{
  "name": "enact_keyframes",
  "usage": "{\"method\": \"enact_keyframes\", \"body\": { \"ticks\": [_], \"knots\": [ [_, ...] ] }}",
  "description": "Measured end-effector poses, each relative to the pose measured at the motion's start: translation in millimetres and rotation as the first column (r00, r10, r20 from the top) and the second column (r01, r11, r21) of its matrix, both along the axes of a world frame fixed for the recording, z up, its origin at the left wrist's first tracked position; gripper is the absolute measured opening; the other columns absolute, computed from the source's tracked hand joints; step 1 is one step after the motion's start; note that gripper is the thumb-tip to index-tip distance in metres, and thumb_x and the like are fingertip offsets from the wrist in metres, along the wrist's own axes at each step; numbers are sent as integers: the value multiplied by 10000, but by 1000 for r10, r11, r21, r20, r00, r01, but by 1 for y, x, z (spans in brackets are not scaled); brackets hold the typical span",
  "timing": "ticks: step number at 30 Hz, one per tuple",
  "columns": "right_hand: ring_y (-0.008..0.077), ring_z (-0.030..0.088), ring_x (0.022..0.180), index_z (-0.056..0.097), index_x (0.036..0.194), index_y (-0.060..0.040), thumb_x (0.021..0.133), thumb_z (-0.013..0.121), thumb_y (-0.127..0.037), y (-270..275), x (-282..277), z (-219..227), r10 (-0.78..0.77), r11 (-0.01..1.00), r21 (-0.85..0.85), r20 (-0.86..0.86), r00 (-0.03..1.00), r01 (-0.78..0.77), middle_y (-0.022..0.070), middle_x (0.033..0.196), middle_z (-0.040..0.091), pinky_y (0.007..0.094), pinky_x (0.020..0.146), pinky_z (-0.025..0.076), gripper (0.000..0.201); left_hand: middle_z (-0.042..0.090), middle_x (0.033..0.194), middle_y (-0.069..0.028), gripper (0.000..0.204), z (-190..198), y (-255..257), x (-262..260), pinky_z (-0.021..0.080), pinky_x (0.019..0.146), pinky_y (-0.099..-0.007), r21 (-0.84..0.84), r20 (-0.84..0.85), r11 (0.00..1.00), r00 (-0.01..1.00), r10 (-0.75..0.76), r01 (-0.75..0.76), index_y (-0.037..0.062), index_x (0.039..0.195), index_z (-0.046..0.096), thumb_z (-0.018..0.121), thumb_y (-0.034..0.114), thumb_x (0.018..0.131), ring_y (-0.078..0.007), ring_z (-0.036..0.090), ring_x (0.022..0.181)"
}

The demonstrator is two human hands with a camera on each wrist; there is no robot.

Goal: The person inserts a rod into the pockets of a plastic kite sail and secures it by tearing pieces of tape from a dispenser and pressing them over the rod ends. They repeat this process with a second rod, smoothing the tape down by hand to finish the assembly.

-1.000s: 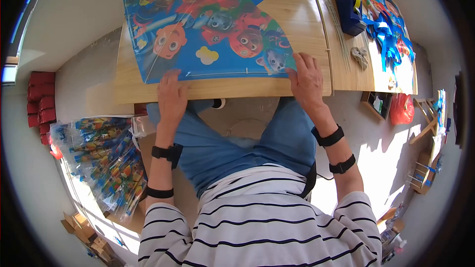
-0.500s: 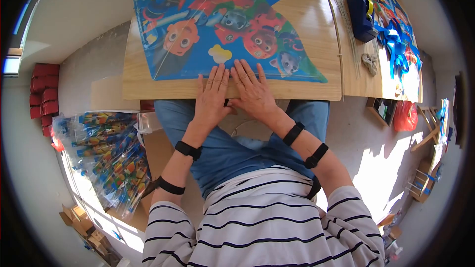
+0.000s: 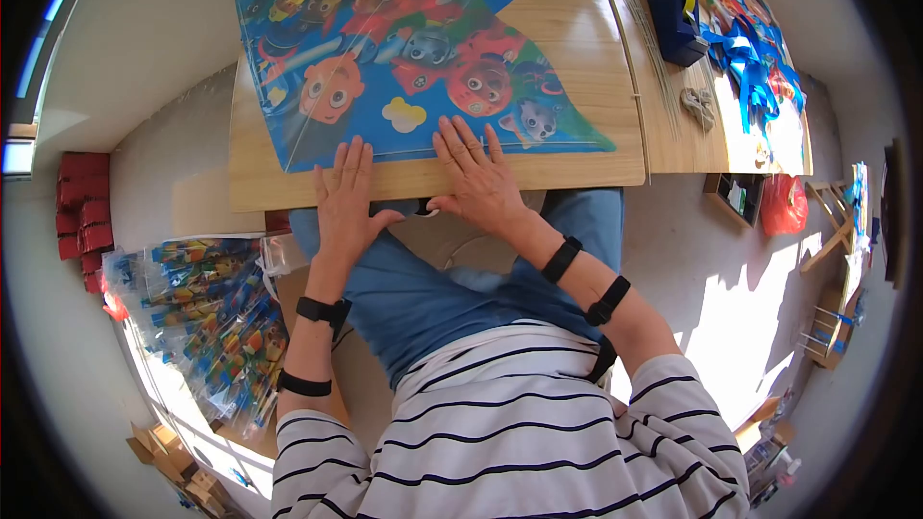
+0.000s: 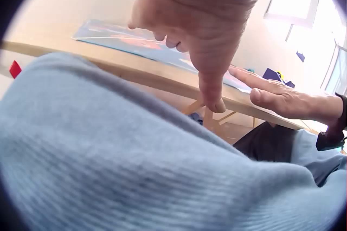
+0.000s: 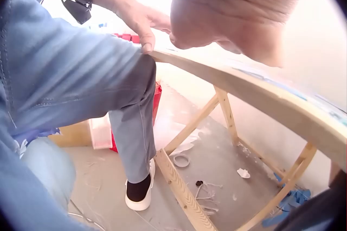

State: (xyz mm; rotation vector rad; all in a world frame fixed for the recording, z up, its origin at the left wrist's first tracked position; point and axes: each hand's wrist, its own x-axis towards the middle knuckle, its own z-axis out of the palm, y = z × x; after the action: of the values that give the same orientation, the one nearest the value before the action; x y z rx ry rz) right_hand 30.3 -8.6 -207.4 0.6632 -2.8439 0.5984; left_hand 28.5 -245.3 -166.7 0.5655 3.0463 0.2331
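Note:
A printed blue sheet with cartoon figures [image 3: 385, 101] lies flat on the wooden table [image 3: 567, 168], its lower edge near the table's front edge. My left hand [image 3: 344, 207] rests with straight fingers, the tips at the sheet's lower edge. To its right, my right hand [image 3: 479, 183] lies flat, fingers extended over that same edge. In the left wrist view, the left hand [image 4: 200, 30] hangs above the table edge, its thumb pointing down; the right hand [image 4: 287, 101] is beyond it. The right wrist view shows the right hand [image 5: 230, 17] over the table edge, its fingertips hidden.
A dark blue tape dispenser [image 3: 675, 14], thin rods [image 3: 646, 34] and blue ribbons [image 3: 745, 67] lie on the right. At lower left are plastic-wrapped printed items [image 3: 212, 317]. A red bag [image 3: 785, 206] hangs or stands right of the table. Wooden trestle legs [image 5: 187, 187] stand below.
From the sheet's two lower corners, the hands came together near the middle, then moved slightly apart, the left hand shifting left. The whole view has shifted a little.

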Motion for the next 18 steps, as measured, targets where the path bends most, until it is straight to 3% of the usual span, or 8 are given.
{"method": "enact_keyframes", "body": {
  "ticks": [8, 14, 18],
  "knots": [
    [328, 221, 1485, 402, 1436, 51, 794, 646, -579, 44, 17, -2, -134, 989, 57, 2, 991, 133, 205, 1564, 297, 566, 1186, 130, 932, 277, 1595, -100, 1147, -10, 86, 3, 190, 1185, -553, 136, 60, 960, 965, -254, 244, 72, 1524, 296, 883, 355, 580, -287, 242, 1482],
    [329, 246, 1476, 432, 1422, 47, 773, 657, -596, 67, 25, -7, -180, 983, 39, -21, 984, 180, 212, 1547, 327, 573, 1190, 117, 940, 291, 1588, -97, 1140, -16, 96, 5, 222, 1164, -582, 102, 67, 967, 968, -242, 235, 73, 1512, 319, 891, 343, 564, -281, 279, 1465],
    [332, 246, 1476, 410, 1433, 47, 786, 647, -586, 85, 29, -2, -205, 977, 57, 1, 979, 204, 208, 1551, 323, 572, 1190, 119, 936, 268, 1604, -78, 1158, -13, 97, 5, 183, 1177, -579, 31, 85, 974, 970, -227, 225, 92, 1535, 285, 874, 378, 580, -271, 251, 1482]
  ]
}}
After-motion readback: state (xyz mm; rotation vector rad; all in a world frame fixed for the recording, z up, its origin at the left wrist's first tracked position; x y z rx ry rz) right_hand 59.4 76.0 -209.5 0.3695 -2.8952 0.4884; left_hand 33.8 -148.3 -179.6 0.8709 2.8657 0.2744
